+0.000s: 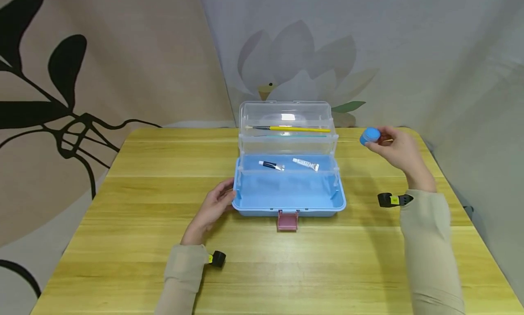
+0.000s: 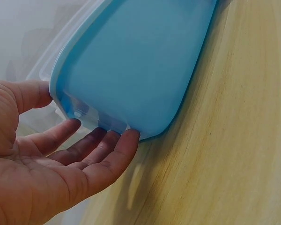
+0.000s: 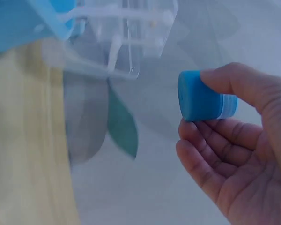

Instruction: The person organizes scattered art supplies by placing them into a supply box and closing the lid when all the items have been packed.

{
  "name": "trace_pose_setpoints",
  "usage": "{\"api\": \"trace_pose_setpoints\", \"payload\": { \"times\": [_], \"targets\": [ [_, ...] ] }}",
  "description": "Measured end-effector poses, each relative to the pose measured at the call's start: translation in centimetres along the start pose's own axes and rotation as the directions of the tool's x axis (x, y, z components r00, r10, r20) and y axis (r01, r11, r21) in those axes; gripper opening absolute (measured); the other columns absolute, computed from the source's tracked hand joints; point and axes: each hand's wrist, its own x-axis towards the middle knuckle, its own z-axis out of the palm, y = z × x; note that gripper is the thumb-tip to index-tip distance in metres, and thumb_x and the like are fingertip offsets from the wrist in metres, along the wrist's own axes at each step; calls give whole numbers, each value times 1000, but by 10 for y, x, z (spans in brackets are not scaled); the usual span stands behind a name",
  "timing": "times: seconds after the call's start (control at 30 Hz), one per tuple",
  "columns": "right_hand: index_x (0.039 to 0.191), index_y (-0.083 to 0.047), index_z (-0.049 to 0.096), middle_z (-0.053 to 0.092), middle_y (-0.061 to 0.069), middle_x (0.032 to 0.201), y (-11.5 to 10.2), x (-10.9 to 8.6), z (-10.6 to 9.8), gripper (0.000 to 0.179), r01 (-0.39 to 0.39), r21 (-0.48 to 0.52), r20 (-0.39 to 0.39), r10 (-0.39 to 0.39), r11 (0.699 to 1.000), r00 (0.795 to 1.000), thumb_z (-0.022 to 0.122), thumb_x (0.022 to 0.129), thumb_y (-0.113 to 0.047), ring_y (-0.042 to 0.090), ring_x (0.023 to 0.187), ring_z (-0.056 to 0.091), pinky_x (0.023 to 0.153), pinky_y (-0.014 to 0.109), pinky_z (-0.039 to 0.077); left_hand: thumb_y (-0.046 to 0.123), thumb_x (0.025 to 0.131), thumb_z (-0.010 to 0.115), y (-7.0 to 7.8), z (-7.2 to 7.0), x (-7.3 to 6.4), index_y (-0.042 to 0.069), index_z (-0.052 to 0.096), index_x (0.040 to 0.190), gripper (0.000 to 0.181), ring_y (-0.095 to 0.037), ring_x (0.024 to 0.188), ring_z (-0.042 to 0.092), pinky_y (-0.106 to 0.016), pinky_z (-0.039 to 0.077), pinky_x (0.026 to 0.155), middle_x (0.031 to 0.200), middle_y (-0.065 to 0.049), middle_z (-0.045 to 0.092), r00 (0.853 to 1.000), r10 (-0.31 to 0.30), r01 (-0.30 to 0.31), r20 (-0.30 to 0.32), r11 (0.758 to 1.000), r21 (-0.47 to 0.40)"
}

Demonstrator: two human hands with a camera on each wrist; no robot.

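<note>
An open blue storage box (image 1: 288, 190) with clear tiered trays stands mid-table. A yellow-handled brush (image 1: 292, 129) lies in the upper tray. Two small tubes (image 1: 271, 165) (image 1: 305, 164) lie in the lower tray. My left hand (image 1: 214, 206) rests with straight fingers (image 2: 113, 152) against the box's left front corner (image 2: 131, 70). My right hand (image 1: 399, 149) is raised to the right of the box and pinches a small blue-capped jar (image 1: 370, 135) (image 3: 203, 96) between thumb and fingers.
The box's pink latch (image 1: 288, 220) hangs over the wooden table (image 1: 135, 242) at the front. Patterned backdrops rise behind the table. The table's right edge lies close beside my right sleeve (image 1: 430, 251).
</note>
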Motion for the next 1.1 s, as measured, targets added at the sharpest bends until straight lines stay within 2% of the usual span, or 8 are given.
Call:
{"api": "trace_pose_setpoints", "payload": {
  "times": [0.23,0.37,0.5,0.8,0.93,1.1],
  "targets": [
    [111,5,59,59,20,98,-34,32,8,35,86,40,30,-87,996,996,69,85,-17,29,86,54,65,16,41,10,99,45,-1,-1,1,-3,28,144,49,-37,123,43,-43,47,91,142,-25,35,1000,-6,6,1,1000,-1],
    [110,3,59,60,18,98,-50,49,18,32,102,26,70,-104,994,992,67,86,-15,27,87,54,71,25,43,10,99,45,-2,-1,1,-3,28,144,49,-37,124,42,-43,47,92,143,-25,34,1000,-1,1,4,1000,-6],
    [113,5,58,60,20,102,-66,65,28,34,124,38,118,-128,992,985,66,86,-15,29,89,54,76,33,44,10,99,45,-2,0,1,-3,28,144,49,-38,124,42,-45,46,93,143,-24,34,1000,1,-1,1,1000,-8],
    [112,6,59,60,20,101,-93,93,54,33,194,80,167,-205,978,964,67,85,-10,28,87,53,74,28,45,8,99,45,-2,2,1,-5,30,143,48,-37,120,46,-43,48,90,140,-27,38,1000,13,-13,5,1000,-3],
    [111,8,59,61,21,101,-106,104,66,32,220,84,194,-232,972,953,68,84,-8,30,87,55,78,33,47,7,98,46,-1,3,1,-5,32,142,47,-35,118,48,-42,50,88,138,-26,40,1000,15,-15,-15,1000,2],
    [113,7,59,61,21,104,-121,115,81,34,212,101,238,-230,972,944,68,85,-10,30,91,57,84,40,48,6,98,46,-3,3,1,-7,33,140,46,-34,115,50,-41,50,87,136,-28,42,999,28,-28,-30,1000,-13]
  ]
}}
